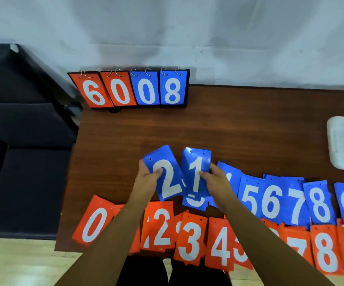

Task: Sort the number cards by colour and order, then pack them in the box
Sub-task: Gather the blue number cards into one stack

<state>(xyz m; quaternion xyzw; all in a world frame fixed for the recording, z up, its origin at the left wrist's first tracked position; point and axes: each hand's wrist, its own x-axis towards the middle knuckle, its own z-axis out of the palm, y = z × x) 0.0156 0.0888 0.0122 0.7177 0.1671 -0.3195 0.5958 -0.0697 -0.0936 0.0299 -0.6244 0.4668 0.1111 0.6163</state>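
My left hand (148, 178) grips a blue card marked 2 (167, 178), thumb on its face, lifted above the brown table (125, 131). Beside it my right hand (214, 180) grips a small stack of blue cards with a 1 (197, 172) on top. Under them lies a blue 3 (196, 201), and a row of blue cards (295, 203) runs right from 5 to 9. Along the table's near edge lies a row of orange cards (189, 240) from 0 to 9, partly hidden by my forearms.
A ring-bound scoreboard (132, 89) showing orange 6 0 and blue 0 8 stands at the table's far edge against the white wall. A white box (342, 145) sits at the right edge. Dark furniture (22, 131) fills the space left of the table.
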